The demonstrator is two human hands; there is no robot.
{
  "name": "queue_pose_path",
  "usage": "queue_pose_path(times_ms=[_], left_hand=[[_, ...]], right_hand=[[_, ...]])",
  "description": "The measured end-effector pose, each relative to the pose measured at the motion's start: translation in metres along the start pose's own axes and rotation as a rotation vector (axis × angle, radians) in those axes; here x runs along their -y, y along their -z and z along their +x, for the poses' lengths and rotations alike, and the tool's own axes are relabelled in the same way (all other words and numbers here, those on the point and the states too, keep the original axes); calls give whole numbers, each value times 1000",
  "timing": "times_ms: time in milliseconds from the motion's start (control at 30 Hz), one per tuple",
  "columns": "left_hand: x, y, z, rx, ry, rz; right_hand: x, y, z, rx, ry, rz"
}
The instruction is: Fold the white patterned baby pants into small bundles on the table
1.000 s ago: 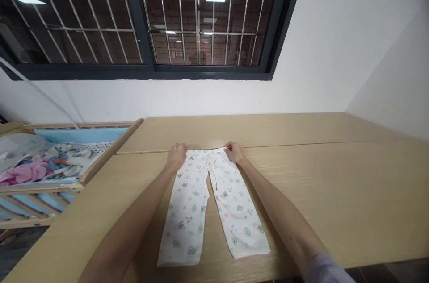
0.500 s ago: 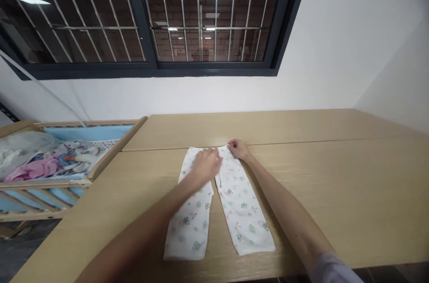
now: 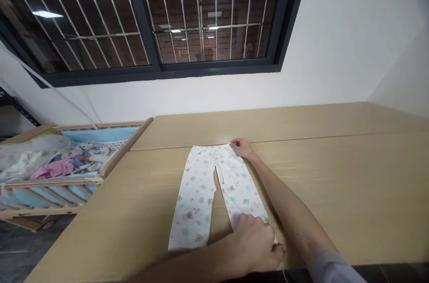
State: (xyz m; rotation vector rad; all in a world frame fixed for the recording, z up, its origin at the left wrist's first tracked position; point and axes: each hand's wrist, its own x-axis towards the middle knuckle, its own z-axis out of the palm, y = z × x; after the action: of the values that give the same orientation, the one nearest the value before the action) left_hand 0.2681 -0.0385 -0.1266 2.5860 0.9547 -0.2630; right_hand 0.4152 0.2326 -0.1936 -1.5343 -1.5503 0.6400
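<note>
A small pair of white patterned baby trousers (image 3: 201,189) lies flat on the wooden table (image 3: 335,185), waistband toward the wall, legs toward me. My right hand (image 3: 240,148) pinches the right corner of the waistband. My left hand (image 3: 256,247) has crossed over to the near edge and its fingers are closed on the hem of the right trouser leg, hiding that hem. The left leg lies untouched.
A wooden crib (image 3: 67,171) with a blue liner and a heap of clothes stands against the table's left side. A white wall and a barred dark window (image 3: 161,19) lie behind the table. The table's near edge is just under my left hand.
My left hand left the waistband's left corner, swept across the trousers and down, and now grips the right leg's hem. My right hand stayed on the waistband. The view shifted slightly left.
</note>
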Motion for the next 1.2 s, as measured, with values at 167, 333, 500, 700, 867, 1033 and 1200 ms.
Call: queue_pose_path(times_ms=[167,333,500,700,867,1033,1200], left_hand=[[0,2,-5,-71,58,-15],[0,2,-10,-85,65,-59],[3,9,-21,-145,127,-96],[20,15,-49,-363,173,-360],[37,17,-85,-443,215,-671],[55,7,-131,-586,322,-741],[74,-10,-167,-588,439,-760]], right_hand=[[1,-1,-2,-10,-7,-3],[5,-2,-3,-14,-23,-7],[15,4,-1,3,-48,-14],[45,13,5,28,-63,-45],[87,6,12,68,-49,-91],[125,-22,17,88,-34,-129],[143,-72,17,105,-22,-190]])
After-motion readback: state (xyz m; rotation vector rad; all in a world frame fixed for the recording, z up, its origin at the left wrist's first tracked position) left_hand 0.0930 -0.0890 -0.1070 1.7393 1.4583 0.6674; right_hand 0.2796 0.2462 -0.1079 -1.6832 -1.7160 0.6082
